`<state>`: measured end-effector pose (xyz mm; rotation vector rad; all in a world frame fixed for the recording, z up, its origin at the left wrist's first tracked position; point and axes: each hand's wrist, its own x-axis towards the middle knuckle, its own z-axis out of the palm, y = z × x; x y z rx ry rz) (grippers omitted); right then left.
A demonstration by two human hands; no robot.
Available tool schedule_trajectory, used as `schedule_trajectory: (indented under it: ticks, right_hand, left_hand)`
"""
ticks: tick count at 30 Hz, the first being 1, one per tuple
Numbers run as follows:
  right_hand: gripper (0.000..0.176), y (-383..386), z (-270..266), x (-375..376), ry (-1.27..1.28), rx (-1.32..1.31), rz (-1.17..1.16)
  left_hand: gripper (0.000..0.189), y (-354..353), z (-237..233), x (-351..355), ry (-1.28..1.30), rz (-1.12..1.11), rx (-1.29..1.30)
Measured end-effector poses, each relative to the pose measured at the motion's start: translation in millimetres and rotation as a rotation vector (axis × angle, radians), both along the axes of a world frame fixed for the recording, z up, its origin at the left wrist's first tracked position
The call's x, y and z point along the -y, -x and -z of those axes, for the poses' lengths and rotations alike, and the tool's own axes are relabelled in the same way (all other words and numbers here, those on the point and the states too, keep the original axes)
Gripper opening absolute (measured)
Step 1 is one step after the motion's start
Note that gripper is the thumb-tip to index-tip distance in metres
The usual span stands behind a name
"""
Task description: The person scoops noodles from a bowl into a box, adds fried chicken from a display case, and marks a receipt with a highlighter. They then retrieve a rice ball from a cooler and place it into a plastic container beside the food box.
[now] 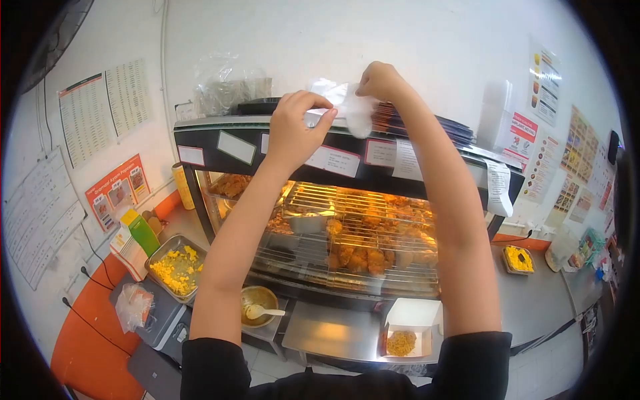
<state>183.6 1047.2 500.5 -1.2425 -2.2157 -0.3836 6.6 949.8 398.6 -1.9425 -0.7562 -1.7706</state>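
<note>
Above the display cabinet (pixel 373 177), my right hand (pixel 380 81) is closed in a pinch on the thin translucent plastic piece (pixel 359 119). My left hand (pixel 301 119) is curled beside it, thumb and forefinger nearly meeting; I cannot tell whether they grip anything. Inside the cabinet, fried food (pixel 360 259) rests on wire racks. On the counter (pixel 320 337) below, the open box (pixel 427 313) contains crumbly yellow-brown food (pixel 401 343).
</note>
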Motion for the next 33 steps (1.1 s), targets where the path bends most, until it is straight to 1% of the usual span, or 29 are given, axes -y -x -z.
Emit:
schedule_trajectory:
  ticks: [1,2,3,4,6,7,8,9,10,11,12,13,14,15,16,18,19,21,22,23,24,25,26,28,29,31,32,33]
  right_hand:
    - [0.024,1,-1,-2,-0.006,-0.002,0.003]
    - [0.023,2,0,-3,-0.026,-0.013,-0.051]
    - [0.022,0,2,-3,-0.044,-0.025,-0.099]
    - [0.022,-3,2,-3,-0.043,-0.028,-0.086]
    - [0.021,-2,-2,-2,0.288,-0.215,-0.174]
    - [0.021,-2,-1,2,0.29,-0.215,-0.174]
    - [0.018,-2,0,6,0.288,-0.236,-0.204]
    - [0.016,-2,1,10,0.287,-0.257,-0.233]
    - [0.016,-3,-1,10,0.288,-0.254,-0.234]
    - [0.013,-4,-3,10,0.23,-0.225,-0.211]
    - [0.011,-4,-4,13,0.171,-0.196,-0.188]
    - [0.011,-7,-5,16,0.171,-0.195,-0.187]
    - [0.011,-10,-6,19,0.27,-0.303,-0.273]
    - [0.011,-14,-7,21,0.367,-0.41,-0.358]
    - [0.011,-17,-9,22,0.364,-0.409,-0.356]
    - [0.014,-22,-11,26,0.338,-0.418,-0.423]
    - [0.014,-25,-12,28,0.333,-0.418,-0.421]
    - [0.012,-31,-13,34,0.294,-0.603,-0.49]
    - [0.012,-33,-15,34,0.29,-0.604,-0.489]
    - [0.011,-37,-17,35,0.278,-0.739,-0.545]
    - [0.011,-40,-19,34,0.265,-0.874,-0.601]
    - [0.01,-42,-23,33,0.207,-0.904,-0.616]
    - [0.01,-45,-25,32,0.205,-0.906,-0.617]
    - [0.012,-51,-28,34,-0.01,-0.939,-0.562]
    - [0.016,-53,-26,31,0.0,-0.897,-0.573]
    - [0.016,-51,-18,32,0.019,-0.861,-0.518]
    - [0.016,-49,-14,33,0.044,-0.819,-0.478]
    - [0.018,-49,-9,32,0.069,-0.788,-0.482]
  left_hand:
    - [0.011,0,-6,-6,-0.016,-0.065,-0.05]
    - [0.012,0,-11,-12,-0.029,-0.128,-0.101]
    - [0.019,-1,-16,-18,-0.022,-0.188,-0.126]
    - [0.019,-5,-21,-24,-0.022,-0.175,-0.13]
    - [0.029,-8,-31,-35,-0.186,-0.274,-0.232]
    - [0.04,-9,-34,-44,-0.123,-0.279,-0.261]
    - [0.04,-12,-36,-53,-0.121,-0.281,-0.26]
    - [0.042,-16,-38,-61,-0.062,-0.267,-0.209]
    - [0.045,-20,-42,-64,-0.004,-0.253,-0.158]
    - [0.045,-20,-48,-68,-0.003,-0.254,-0.156]
    - [0.044,-21,-54,-69,0.17,-0.259,-0.19]
    - [0.043,-21,-60,-70,0.343,-0.262,-0.223]
    - [0.043,-21,-63,-73,0.342,-0.26,-0.222]
    - [0.038,-21,-66,-77,0.382,-0.364,-0.296]
    - [0.034,-21,-68,-81,0.421,-0.469,-0.37]
    - [0.032,-18,-70,-89,0.414,-0.444,-0.353]
    - [0.03,-17,-70,-93,0.411,-0.42,-0.337]
    - [0.031,-16,-68,-99,0.368,-0.411,-0.33]
    - [0.032,-16,-67,-100,0.332,-0.405,-0.322]
    - [0.032,-16,-66,-102,0.33,-0.404,-0.323]
    - [0.03,-16,-65,-102,0.42,-0.373,-0.291]
    - [0.028,-16,-65,-102,0.509,-0.342,-0.259]
    - [0.028,-14,-63,-108,0.508,-0.343,-0.261]
    - [0.033,-11,-62,-118,0.504,-0.41,-0.258]
    - [0.033,-8,-62,-124,0.503,-0.4,-0.267]
    - [0.033,-8,-68,-105,0.472,-0.233,-0.285]
    - [0.033,-12,-70,-100,0.476,-0.222,-0.296]
    - [0.035,-15,-73,-97,0.385,-0.145,-0.292]
